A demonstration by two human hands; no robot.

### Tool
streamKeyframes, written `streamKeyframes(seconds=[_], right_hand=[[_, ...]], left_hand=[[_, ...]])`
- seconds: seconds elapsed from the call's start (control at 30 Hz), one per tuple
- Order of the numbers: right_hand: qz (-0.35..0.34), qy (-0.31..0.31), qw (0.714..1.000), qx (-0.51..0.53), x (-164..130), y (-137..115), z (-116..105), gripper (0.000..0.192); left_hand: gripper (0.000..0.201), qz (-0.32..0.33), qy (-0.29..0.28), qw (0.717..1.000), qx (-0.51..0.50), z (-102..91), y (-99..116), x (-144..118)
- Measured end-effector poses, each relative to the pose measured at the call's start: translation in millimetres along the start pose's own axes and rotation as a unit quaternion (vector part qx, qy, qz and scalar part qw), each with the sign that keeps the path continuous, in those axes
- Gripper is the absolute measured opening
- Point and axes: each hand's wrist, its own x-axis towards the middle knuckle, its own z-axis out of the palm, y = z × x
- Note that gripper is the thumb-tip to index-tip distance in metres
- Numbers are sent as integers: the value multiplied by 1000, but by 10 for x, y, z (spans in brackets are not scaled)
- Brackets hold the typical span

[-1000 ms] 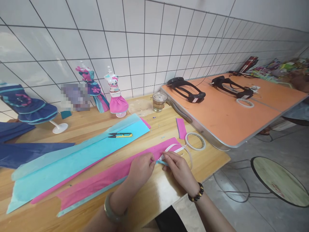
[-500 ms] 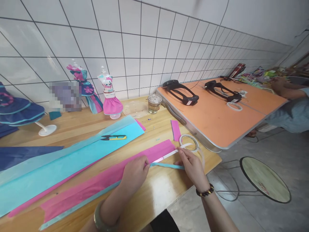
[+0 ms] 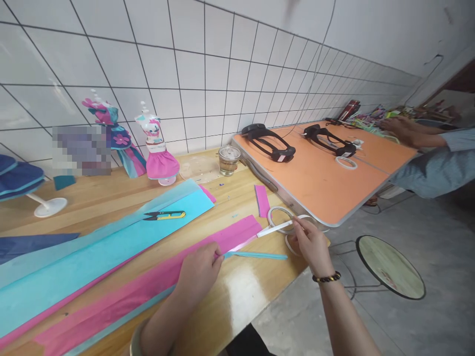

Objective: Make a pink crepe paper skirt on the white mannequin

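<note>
Presently, a long pink paper strip (image 3: 148,284) is seen lying flat on the wooden tabletop (image 3: 237,301), its long axis running from the lower left up toward the right. The left hand (image 3: 198,272) is pressed on the strip near its right end, fingers closed together in a pinch at the edge, where a thin blue strip (image 3: 256,255) juts out to the right. The right hand (image 3: 313,244) is held to the right of the strip's end, closed on a white tape strip (image 3: 274,228) stretched between the hand and the pink paper. A tape roll (image 3: 280,217) lies just beside that hand. Snips (image 3: 163,215) rest on a blue paper sheet (image 3: 92,252), well apart from both hands. Another person's sleeve (image 3: 438,168) is noted at an orange table (image 3: 326,183).
</note>
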Motion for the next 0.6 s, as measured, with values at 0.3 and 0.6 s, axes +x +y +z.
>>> streamKeyframes(seconds=[0.3, 0.6], right_hand=[[-14, 56, 997, -59, 121, 218, -163, 46], [-187, 7, 981, -43, -455, -451, -103, 25]], left_hand=[[10, -2, -2, 1000, 4, 14, -3, -4], [10, 3, -6, 1000, 5, 4, -7, -1]])
